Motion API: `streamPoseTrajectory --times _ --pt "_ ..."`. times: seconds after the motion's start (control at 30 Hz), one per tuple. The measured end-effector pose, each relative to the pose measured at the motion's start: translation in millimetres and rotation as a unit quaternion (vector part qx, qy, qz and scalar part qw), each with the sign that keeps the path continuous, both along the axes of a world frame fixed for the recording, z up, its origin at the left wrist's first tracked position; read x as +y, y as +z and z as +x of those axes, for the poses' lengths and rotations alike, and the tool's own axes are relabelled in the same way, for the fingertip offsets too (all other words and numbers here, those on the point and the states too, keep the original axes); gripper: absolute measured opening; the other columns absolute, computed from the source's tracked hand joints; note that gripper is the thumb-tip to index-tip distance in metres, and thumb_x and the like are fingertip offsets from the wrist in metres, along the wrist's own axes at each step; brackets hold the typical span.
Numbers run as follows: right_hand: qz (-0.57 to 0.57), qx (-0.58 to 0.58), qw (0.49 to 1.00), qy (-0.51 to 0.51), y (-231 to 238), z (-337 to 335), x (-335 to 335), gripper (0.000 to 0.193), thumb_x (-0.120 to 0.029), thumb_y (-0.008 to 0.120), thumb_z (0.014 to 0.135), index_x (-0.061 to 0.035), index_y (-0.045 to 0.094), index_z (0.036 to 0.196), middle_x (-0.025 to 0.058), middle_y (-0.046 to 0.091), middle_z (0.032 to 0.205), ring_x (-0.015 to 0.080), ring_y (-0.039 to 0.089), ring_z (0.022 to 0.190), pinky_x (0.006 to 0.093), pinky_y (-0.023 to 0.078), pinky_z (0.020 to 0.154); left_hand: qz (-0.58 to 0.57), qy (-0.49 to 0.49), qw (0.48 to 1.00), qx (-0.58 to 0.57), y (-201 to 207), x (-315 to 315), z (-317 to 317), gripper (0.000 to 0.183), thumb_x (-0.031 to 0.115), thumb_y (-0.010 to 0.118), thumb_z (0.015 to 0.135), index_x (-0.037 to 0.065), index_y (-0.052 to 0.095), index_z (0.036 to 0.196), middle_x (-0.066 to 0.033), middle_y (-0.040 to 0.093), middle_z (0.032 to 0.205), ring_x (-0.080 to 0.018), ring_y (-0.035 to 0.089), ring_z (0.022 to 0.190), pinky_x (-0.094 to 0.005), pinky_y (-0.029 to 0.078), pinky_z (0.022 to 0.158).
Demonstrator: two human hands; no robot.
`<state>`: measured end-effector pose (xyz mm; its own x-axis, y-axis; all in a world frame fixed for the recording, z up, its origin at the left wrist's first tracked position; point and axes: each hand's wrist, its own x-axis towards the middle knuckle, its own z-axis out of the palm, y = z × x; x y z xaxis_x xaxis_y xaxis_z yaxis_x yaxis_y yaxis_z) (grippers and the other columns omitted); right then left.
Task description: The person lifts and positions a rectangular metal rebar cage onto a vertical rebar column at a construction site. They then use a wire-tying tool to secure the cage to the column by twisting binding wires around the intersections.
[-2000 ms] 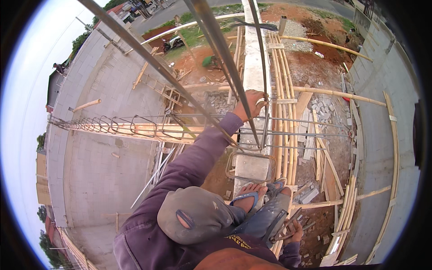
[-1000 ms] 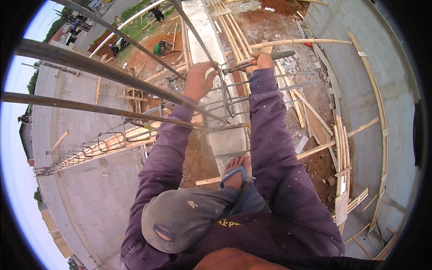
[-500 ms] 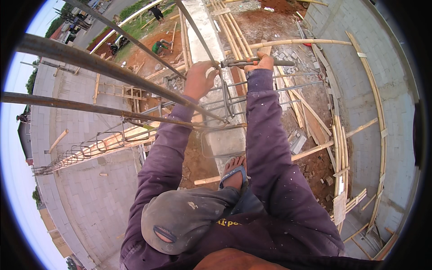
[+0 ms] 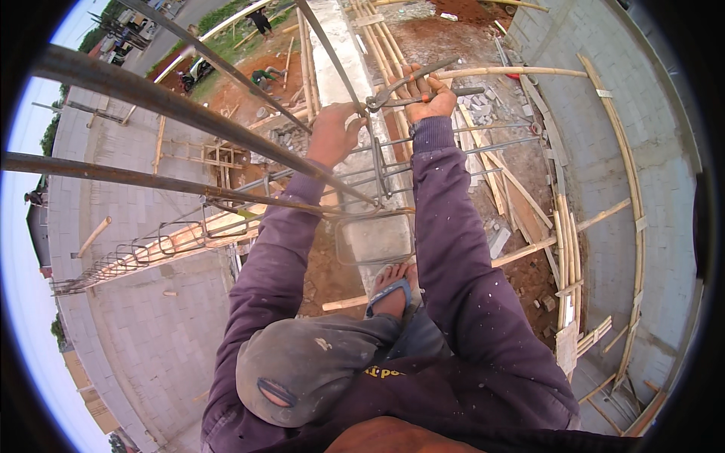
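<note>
My right hand (image 4: 429, 97) holds steel pincers (image 4: 393, 97), their handles spread apart. The pincer jaws are at a thin upright rebar (image 4: 332, 53), where it meets the bent steel stirrups. Close by, my left hand (image 4: 334, 134) has its fingers curled at that same bar, just left of the jaws. Any tie wire at the joint is too small to make out. Below both hands, a rectangular steel stirrup (image 4: 375, 238) hangs around the bars over the concrete beam (image 4: 389, 245).
Thick rebars (image 4: 174, 113) slant across the left, close to my left arm. My sandalled foot (image 4: 391, 291) stands on the narrow beam, high above the ground. Bamboo poles (image 4: 513, 72) and a block wall (image 4: 649, 189) lie to the right. A person (image 4: 263, 75) bends over soil below.
The pincer handles have spread from nearly together to wide apart, and my right fingers have opened out with them. My left hand has stayed at the bar.
</note>
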<state>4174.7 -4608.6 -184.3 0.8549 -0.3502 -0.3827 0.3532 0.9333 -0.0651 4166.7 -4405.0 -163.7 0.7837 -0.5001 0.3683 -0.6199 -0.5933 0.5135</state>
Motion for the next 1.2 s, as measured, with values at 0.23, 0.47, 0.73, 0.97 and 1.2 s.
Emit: streamPoseTrajectory --times 0.23,0.47,0.73,0.97,1.2 --pt "-0.116 -0.093 0.988 0.044 5 6 -9 0.021 -0.024 0.048 0.100 -0.0059 0.059 0.102 0.0102 0.059 0.090 0.0249 0.059 0.084 0.0603 0.048 0.090 -0.003 0.000 1.000 0.004 -1 0 0 0.023 0.016 0.068 0.084 0.006 0.069 0.104 -0.0197 0.066 0.094 -0.0389 0.060 0.095 -0.0467 0.045 0.087" --pt "-0.187 0.041 0.981 -0.021 39 26 3 0.033 -0.039 0.058 0.096 -0.0074 0.052 0.088 0.0040 0.048 0.066 0.0178 0.050 0.055 0.0382 0.047 0.054 0.008 -0.003 1.000 0.004 -1 -1 0 0.022 0.017 0.069 0.084 0.005 0.069 0.103 -0.0193 0.066 0.094 -0.0385 0.061 0.096 -0.0466 0.045 0.087" --pt "-0.408 0.299 0.861 -0.046 56 60 17 0.103 -0.080 0.022 0.089 0.0128 0.050 0.123 0.0251 0.061 0.106 0.0376 0.060 0.094 0.0459 0.047 0.082 0.010 -0.011 1.000 -0.016 0 -2 -1 0.024 0.021 0.069 0.085 0.002 0.071 0.101 -0.0216 0.068 0.096 -0.0404 0.062 0.094 -0.0458 0.047 0.084" --pt "-0.470 0.384 0.794 0.004 57 67 20 0.101 -0.078 0.028 0.089 0.0142 0.053 0.122 0.0318 0.062 0.112 0.0427 0.061 0.107 0.0489 0.044 0.097 -0.028 -0.008 1.000 -0.011 0 -5 -4 0.034 0.016 0.069 0.086 0.000 0.058 0.114 -0.0204 0.068 0.100 -0.0390 0.063 0.097 -0.0454 0.047 0.085" --pt "-0.431 0.416 0.798 -0.067 52 47 11 0.080 -0.066 0.056 0.087 0.0107 0.057 0.110 0.0268 0.065 0.091 0.0373 0.065 0.097 0.0460 0.048 0.094 -0.019 -0.019 1.000 -0.017 -4 -5 -5 0.035 0.011 0.067 0.085 0.003 0.054 0.117 -0.0150 0.067 0.100 -0.0363 0.060 0.100 -0.0455 0.045 0.089"
